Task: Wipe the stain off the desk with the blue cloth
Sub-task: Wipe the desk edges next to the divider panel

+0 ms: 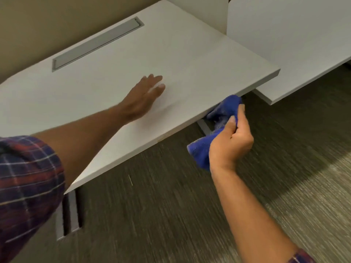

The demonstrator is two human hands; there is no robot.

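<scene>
The white desk [199,59] fills the upper half of the head view. My left hand [142,97] lies flat on its top near the front edge, palm down, fingers stretched and blurred. My right hand [231,141] is off the desk, just past its front edge and above the carpet, closed around a crumpled blue cloth [201,150]. The cloth's upper end reaches up to the desk's edge. I see no clear stain on the desk top; a faint smudge shows beside my left hand.
A long grey cable-slot cover [95,44] is set into the desk's back part. A second white desk [288,44] adjoins at the right, behind a white divider panel [199,12]. Grey desk legs [70,211] stand on the dark carpet [171,205] below.
</scene>
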